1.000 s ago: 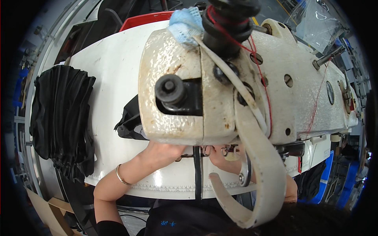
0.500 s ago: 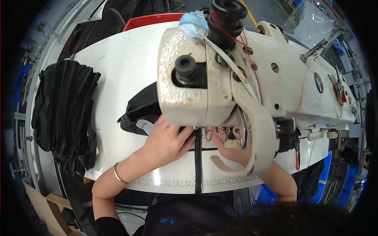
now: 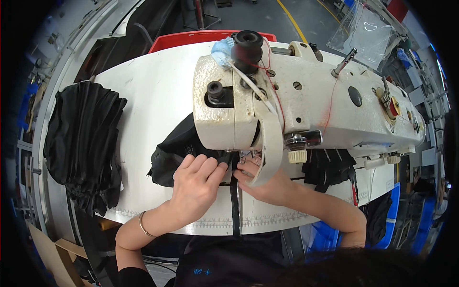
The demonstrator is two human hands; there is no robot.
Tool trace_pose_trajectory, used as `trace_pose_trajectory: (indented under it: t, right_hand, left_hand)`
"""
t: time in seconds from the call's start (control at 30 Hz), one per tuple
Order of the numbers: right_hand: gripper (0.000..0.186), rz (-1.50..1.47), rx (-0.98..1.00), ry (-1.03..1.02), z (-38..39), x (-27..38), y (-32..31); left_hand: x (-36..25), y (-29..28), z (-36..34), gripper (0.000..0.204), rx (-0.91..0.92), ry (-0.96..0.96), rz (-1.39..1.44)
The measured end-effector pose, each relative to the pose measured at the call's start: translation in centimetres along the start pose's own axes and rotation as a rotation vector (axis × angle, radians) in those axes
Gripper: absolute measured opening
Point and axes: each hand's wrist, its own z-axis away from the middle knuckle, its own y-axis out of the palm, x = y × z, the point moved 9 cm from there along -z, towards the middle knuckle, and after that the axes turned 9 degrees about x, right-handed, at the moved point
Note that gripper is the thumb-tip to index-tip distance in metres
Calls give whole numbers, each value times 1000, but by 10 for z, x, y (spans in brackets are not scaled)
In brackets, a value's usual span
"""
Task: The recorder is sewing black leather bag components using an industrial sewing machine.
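Note:
A black zipper tape point(image 3: 235, 210), with a pale toothed line along its right edge, runs from beneath the sewing machine's point(image 3: 217, 129) head to the table's front edge. My left hand point(image 3: 197, 184) is closed, its fingertips pinching black fabric point(image 3: 174, 155) just left of the tape. From the right, my right hand point(image 3: 265, 184) is closed with thumb and fingers at the tape's upper part, by the presser foot area. The machine's curved white guard partly covers the right fingertips. The needle is hidden under the head. Red thread point(image 3: 282, 103) runs down the head.
A thick stack of black fabric pieces point(image 3: 83, 143) lies at the table's left. More black pieces point(image 3: 329, 167) lie under the machine arm at right. A red bin point(image 3: 167, 42) stands behind the white table point(image 3: 143, 91); blue bins point(image 3: 393, 215) are below right.
My head view has shifted, so the machine appears lower and further left. My left fingers have curled further over the fabric, and my right hand shows more plainly beside the tape.

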Motion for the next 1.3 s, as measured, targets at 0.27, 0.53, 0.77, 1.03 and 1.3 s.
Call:
trace_pose_trajectory:
  t: [0.27,0.53,0.77,1.03,1.3]
  right_hand:
    - [16,128,-6,-113,23,16,19]
    - [9,142,-63,-144,21,23,13]
    - [7,-152,114,1,18,14,5]
    - [27,-492,-61,169,33,-3,25]
    - [34,-877,85,497,31,-46,33]
  left_hand:
    - [-17,14,-3,29,152,196,81]
    - [-7,22,13,33,51,214,70]
    - [-13,39,22,30,66,236,-29]
    - [-11,43,21,34,159,263,75]
    - [37,42,-6,26,64,85,338]
